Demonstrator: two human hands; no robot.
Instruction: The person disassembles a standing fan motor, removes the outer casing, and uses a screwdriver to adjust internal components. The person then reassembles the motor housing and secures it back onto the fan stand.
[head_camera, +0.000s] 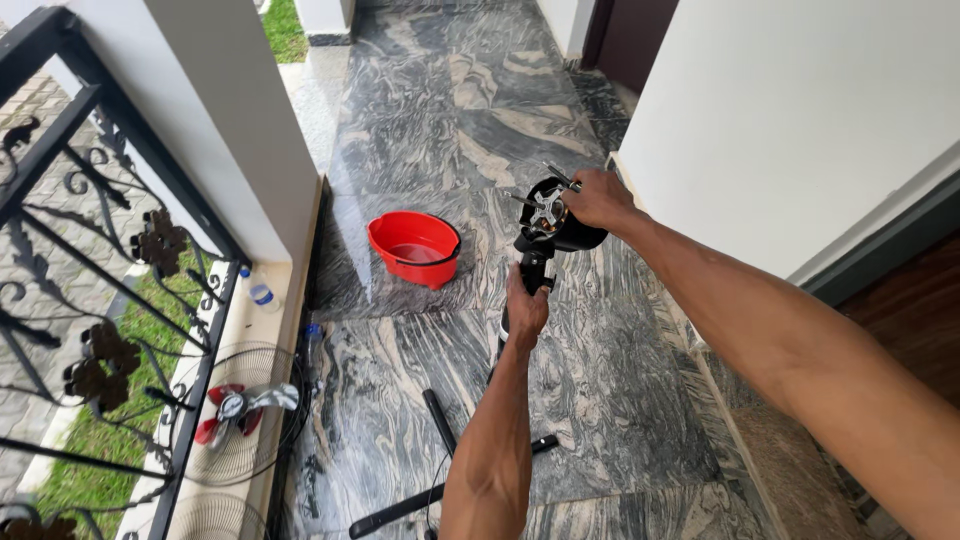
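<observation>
A black fan motor housing (556, 220) with a bare metal shaft and silver bracket on its front sits atop a black stand pole (533, 272). My right hand (598, 198) grips the back and top of the housing. My left hand (525, 305) is closed around the pole just below it. The stand's black cross-shaped base (442, 470) rests on the marbled floor under my left arm.
A red bucket (415, 247) stands on the grey marbled floor to the left. A wire fan grille with red blades (238, 410) lies by the black iron railing (90, 250). Two small plastic bottles (260, 292) sit on the ledge. White walls flank both sides.
</observation>
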